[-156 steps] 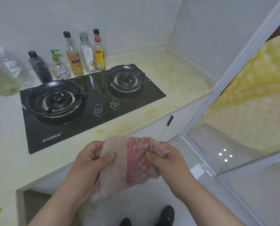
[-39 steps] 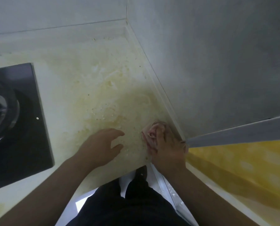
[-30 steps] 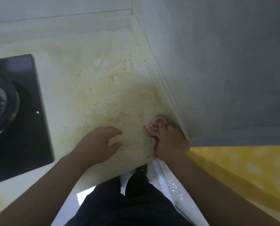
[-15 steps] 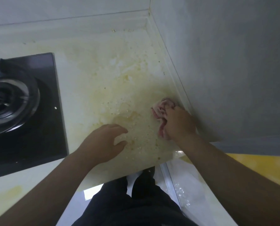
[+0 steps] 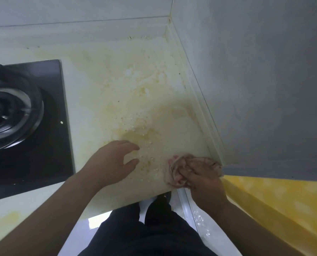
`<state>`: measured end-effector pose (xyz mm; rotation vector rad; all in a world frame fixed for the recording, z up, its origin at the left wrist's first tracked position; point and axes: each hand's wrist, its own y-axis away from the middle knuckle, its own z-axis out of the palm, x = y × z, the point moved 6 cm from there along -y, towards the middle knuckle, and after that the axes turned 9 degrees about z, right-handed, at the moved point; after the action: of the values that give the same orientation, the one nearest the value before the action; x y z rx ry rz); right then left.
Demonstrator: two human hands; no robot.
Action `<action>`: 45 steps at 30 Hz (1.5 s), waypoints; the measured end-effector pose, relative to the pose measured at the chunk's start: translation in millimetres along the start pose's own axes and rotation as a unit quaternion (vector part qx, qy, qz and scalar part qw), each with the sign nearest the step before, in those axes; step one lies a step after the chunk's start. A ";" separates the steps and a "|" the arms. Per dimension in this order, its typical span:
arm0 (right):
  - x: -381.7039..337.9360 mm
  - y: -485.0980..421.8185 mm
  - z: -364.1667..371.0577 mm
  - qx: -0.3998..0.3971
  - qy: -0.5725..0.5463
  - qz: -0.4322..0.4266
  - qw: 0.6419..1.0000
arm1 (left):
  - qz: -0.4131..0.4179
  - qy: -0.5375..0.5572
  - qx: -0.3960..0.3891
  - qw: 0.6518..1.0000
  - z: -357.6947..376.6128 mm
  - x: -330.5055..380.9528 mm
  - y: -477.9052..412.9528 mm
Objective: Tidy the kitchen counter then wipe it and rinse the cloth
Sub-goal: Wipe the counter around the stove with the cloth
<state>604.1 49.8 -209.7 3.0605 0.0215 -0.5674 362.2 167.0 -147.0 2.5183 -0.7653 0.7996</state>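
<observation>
The cloth, pink and pale and bunched into a wad, lies on the counter well to the right of the hob, at the counter's near edge and touching the skirting at the foot of the grey wall. The right hand is on top of it, fingers curled into the folds and gripping it, pressing it down on the surface; part of the cloth sticks out past the fingers on the side toward the hob. The left hand is between the hob and the cloth, nearer the hob, palm down with fingers spread and loosely bent, holding nothing; whether it touches the counter cannot be told. Right of the hob the counter is stained yellow, and pale crumbs are scattered over the stain, thickest just beyond the left hand's fingertips. The hob is black glass with a burner that is blurred and cut by the frame's edge, and a white speck sits on the glass near its right edge. Farther right than the cloth, past the wall's end, is a yellow patterned surface. Below the counter's edge are the person's dark trousers.
</observation>
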 end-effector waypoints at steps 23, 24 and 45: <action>-7.6 -164.3 -14.4 -0.050 -0.111 0.097 0.988 | -0.034 -0.005 0.013 0.999 -18.8 -8.3 -9.7; -9.7 -160.2 -16.3 -0.056 -0.107 0.088 0.989 | -0.035 -0.004 0.015 0.999 -20.1 -8.9 -10.0; -13.4 -96.0 -21.4 -0.044 -0.056 0.142 0.987 | -0.021 0.019 0.027 0.999 -26.6 -29.7 -3.9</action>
<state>597.4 146.2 -187.4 2.8677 -0.3745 -0.6958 333.2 194.7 -145.8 2.5502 -0.6853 0.8628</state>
